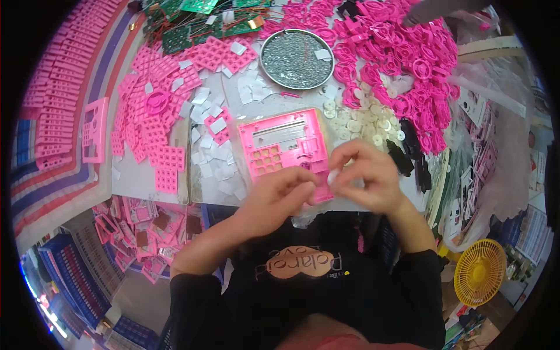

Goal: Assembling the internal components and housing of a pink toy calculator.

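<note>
With the right hand (367, 181), pinching a small white disc (332, 177) at the right edge of the pink casing (291, 154), laid on the near counter (268, 106). With the left hand (280, 195), curling over the casing's near side; cannot tell whether gripping anything.

Pink casing (293, 153) partly behind left hand (279, 196)

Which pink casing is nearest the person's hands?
The pink casing at centre, with the left hand and right hand at its lower half. The lone casing and the long row both lie apart, farther left.
</note>
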### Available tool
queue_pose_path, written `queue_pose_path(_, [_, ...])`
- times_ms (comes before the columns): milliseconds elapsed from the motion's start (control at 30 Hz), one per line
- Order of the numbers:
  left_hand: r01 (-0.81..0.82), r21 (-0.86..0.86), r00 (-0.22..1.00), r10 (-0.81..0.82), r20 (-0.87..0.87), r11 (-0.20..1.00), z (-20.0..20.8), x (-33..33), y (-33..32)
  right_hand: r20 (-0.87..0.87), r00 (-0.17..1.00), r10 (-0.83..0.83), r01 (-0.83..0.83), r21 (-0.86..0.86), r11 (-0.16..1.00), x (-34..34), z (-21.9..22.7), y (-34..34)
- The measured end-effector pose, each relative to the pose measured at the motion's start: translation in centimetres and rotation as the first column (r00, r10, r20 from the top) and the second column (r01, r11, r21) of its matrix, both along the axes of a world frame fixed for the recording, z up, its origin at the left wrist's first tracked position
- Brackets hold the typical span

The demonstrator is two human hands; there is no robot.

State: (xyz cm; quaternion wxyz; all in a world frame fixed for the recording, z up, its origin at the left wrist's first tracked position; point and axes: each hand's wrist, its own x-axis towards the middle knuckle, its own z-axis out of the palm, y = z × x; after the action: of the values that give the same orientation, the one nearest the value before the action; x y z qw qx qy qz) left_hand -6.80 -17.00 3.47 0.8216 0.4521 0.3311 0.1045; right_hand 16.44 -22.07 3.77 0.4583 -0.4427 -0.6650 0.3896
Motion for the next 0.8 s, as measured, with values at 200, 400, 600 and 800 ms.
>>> queue_pose_path(200, [0.097,-0.157,0.974,-0.061,0.220,0.983,-1.7,-0.2,0.3,0.035,0.988,0.148,-0.145,-0.056,0.988,-1.6,0.4,-0.7])
queue_pose_path(400, [-0.327,0.038,0.939,0.320,0.125,0.944,-0.9,-0.8,-4.0,0.214,0.970,-0.117,0.128,-0.040,0.991,-3.9,0.1,-2.3])
queue_pose_path(600, [-0.046,0.416,0.996,0.071,-0.045,0.908,-2.8,-2.0,-3.6,0.284,0.958,-0.048,0.051,-0.004,0.999,-4.0,-0.8,-1.3])
queue_pose_path(800, [0.096,0.776,0.983,0.063,-0.172,0.623,-1.3,-2.1,-1.4,0.458,0.887,-0.057,0.019,0.087,0.996,-2.8,-0.1,0.4])
